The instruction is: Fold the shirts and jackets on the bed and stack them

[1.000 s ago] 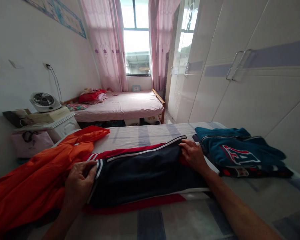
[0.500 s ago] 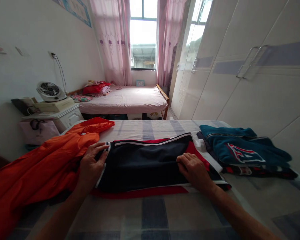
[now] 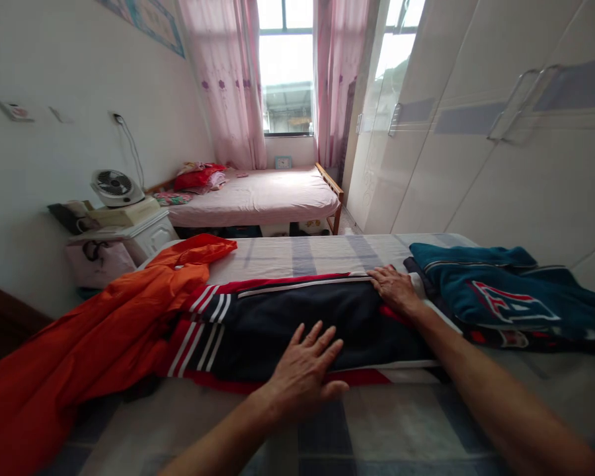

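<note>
Bed sheet [image 3: 387,423], white with blue checks, spans the lower frame. Left hand [image 3: 305,367] is at lower centre, palm down over the near half of a navy garment [image 3: 287,311]; its fingers are extended and widely spread, thumb apart, with nothing gripped. Whether the palm bears on the cloth cannot be determined.

The navy garment lies lengthwise across the centre of the frame, on the sheet, with red edges along both long sides and white-striped bands at its left end. Right hand [image 3: 396,289] rests on its far edge, right of centre, fingers reaching forward and slightly parted; whether they pinch any cloth cannot be told.

An orange garment [image 3: 129,324] extends from the lower left corner up to the navy garment's left end. At right, a teal garment [image 3: 480,277] bearing a large letter A lies on top of a dark patterned garment [image 3: 506,339].

Beyond, at left, a fan [image 3: 115,187] stands on a box [image 3: 126,213] above a white cabinet [image 3: 153,238], with a pink bag [image 3: 99,264] in front. A white wardrobe [image 3: 476,172] occupies the upper right. Farthest, a second bed [image 3: 258,192] carries red bedding [image 3: 198,177] at its left end, below pink curtains [image 3: 228,86] and a bright window [image 3: 287,73].
</note>
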Tool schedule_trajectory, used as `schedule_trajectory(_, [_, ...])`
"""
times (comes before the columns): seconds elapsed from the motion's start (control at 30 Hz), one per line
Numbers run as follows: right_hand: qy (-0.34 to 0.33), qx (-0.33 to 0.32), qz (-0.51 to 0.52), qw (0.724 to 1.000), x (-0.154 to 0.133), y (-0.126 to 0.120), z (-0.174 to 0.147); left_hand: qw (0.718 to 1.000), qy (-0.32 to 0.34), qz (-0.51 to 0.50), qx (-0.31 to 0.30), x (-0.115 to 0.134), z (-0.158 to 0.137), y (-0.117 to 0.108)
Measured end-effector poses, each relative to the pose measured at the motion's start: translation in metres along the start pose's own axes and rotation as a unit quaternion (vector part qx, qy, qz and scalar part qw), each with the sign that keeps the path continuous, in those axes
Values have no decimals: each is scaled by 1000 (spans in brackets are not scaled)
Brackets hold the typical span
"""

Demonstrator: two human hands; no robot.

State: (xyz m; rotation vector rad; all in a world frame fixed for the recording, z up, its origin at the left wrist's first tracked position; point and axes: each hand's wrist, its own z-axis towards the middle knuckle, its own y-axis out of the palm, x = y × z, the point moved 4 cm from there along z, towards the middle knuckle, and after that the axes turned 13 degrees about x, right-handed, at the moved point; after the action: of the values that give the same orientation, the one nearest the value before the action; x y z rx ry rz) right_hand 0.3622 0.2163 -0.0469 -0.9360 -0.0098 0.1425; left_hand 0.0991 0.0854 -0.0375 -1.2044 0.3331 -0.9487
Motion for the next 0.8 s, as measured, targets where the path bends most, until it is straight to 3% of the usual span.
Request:
schedule_trajectory(0.07, [11,-18,-2,1000,11,15,-2,999,6,-31,-26,-1,-2,3])
schedule_trajectory(0.17, [9,1,-3,1000,11,14,-2,1000,-16,-7,7,-23,-10,-23])
schedule_trajectory(0.27, [-13,35,0,999,-7,3,-5,985,-81,120,95,-64,-25,-59])
schedule_trajectory(0.33, [-26,8,11,1000,-22,5,-11,963,-125,207,117,-92,-37,-72])
schedule_trajectory(0.5, [8,-79,26,997,-36,9,-21,941,-153,291,82,-132,-56,-62])
schedule_trajectory(0.63, [60,-1,27,998,-21,-40,-33,944,-130,287,98,-136,-59,-58])
schedule_trajectory(0.73, [134,72,3,988,-1,-88,-71,939,-132,281,150,-131,-56,-68])
schedule_trajectory(0.8, [186,74,-34,979,12,-109,-104,935,-130,267,194,-120,-49,-74])
